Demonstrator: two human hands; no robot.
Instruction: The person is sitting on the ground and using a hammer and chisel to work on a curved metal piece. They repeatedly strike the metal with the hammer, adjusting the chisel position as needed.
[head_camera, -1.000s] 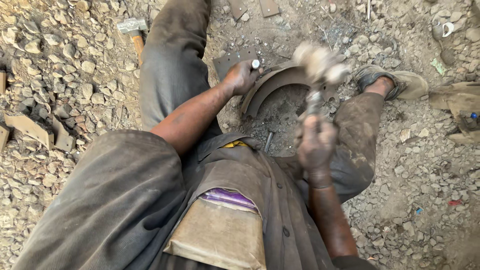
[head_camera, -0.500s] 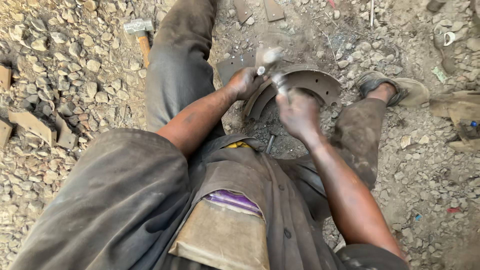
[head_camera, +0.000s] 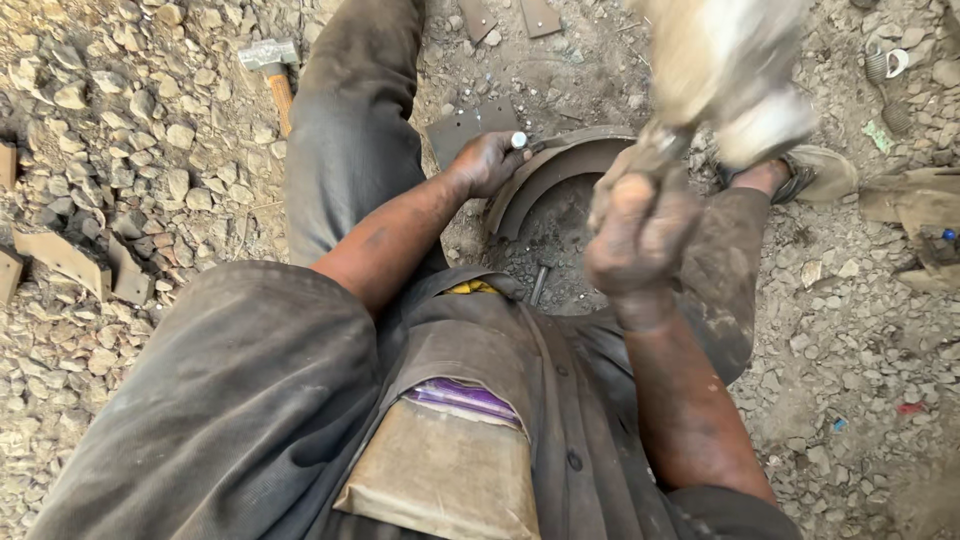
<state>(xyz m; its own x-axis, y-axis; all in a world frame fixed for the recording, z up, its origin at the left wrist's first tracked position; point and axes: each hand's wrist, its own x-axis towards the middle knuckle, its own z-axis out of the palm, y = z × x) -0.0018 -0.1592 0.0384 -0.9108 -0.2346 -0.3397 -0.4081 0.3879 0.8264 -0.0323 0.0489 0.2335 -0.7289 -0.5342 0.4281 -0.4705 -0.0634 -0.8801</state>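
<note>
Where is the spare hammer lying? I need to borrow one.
In the head view, the spare hammer lies on the gravel at upper left, just outside the person's left leg.

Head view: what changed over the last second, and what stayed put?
The right hand has swung the hammer back up after bringing it down onto the punch half a second ago; the head is raised and motion-blurred, as it was a second ago. The left hand still holds the punch against the curved metal part. The spare hammer on the gravel has not moved.
</note>
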